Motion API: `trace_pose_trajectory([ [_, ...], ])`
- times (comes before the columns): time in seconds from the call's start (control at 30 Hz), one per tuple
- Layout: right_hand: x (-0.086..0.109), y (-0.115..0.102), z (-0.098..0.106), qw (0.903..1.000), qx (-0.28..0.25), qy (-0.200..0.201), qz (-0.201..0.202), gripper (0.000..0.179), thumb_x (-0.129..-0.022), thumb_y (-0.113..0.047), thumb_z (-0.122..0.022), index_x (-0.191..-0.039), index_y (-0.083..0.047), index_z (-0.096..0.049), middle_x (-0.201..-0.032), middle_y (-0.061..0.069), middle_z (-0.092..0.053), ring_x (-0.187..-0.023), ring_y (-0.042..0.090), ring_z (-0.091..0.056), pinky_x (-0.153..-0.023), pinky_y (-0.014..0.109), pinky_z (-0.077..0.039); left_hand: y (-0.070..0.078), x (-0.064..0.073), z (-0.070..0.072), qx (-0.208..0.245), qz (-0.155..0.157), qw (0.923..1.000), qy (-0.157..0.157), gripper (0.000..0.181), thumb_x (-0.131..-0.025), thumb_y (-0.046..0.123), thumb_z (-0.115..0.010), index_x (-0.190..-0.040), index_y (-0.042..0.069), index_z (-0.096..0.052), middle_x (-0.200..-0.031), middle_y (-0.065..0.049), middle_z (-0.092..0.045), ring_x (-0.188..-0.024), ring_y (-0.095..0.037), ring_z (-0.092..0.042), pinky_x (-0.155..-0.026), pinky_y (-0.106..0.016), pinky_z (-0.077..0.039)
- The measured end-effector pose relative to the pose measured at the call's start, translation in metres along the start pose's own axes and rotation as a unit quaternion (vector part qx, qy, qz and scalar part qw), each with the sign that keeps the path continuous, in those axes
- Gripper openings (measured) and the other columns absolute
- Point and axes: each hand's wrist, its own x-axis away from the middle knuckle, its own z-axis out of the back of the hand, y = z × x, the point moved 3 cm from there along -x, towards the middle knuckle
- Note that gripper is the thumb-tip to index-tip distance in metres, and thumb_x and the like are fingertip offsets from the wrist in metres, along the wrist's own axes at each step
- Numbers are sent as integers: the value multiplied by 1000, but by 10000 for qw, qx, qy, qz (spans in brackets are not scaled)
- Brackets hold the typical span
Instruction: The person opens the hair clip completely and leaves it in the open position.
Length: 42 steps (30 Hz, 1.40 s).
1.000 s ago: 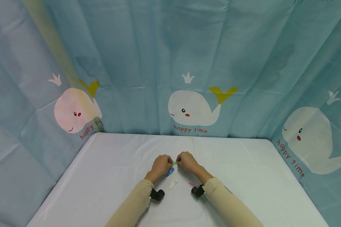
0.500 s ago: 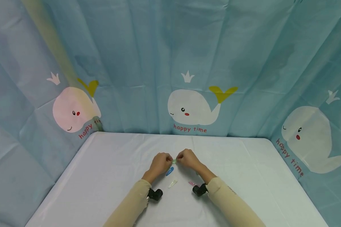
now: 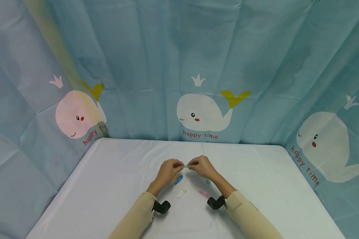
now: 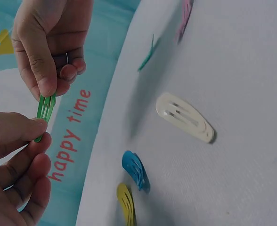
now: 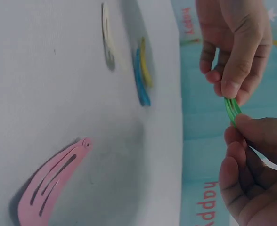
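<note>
A green snap hair clip is stretched between both hands, raised above the table. My left hand pinches one end of it between thumb and forefinger. At the other end, my right hand pinches it the same way, so only the clip's middle shows. Below the left hand lie a blue hair clip and a yellow hair clip, close side by side. A cream hair clip rests nearer my body. Under the right forearm are a pink hair clip and a teal hair clip.
The clips lie on a white-covered table. Behind its far edge hangs a blue curtain printed with whales. Black wrist cameras jut inward from both sleeves.
Both hands have risen slightly and moved a little away from my body with the green hair clip. The yellow and teal clips have come into sight beside the hands and forearm.
</note>
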Motion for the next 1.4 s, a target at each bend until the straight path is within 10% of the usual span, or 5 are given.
trace_pose_trajectory([
  [0.9, 52, -8, 28, 9874, -1582, 57, -17, 16, -92, -12, -66, -98, 1, -73, -86, 18, -70, -70, 14, -57, -64, 28, -50, 37, 26, 8, 1291, -387, 9894, -537, 16, -93, 20, -66, -100, 9, -75, -96, -5, -72, -78, -8, -59, -67, -22, -49],
  [1.4, 57, 0, 28, 9786, -2060, 21, -25, 20, -91, -12, -66, -99, 5, -72, -86, 18, -67, -70, 11, -56, -65, 29, -50, 41, 27, 5, 1083, -715, 9903, -504, 15, -93, 13, -63, -101, 8, -74, -93, -2, -70, -80, -7, -56, -70, -21, -47],
])
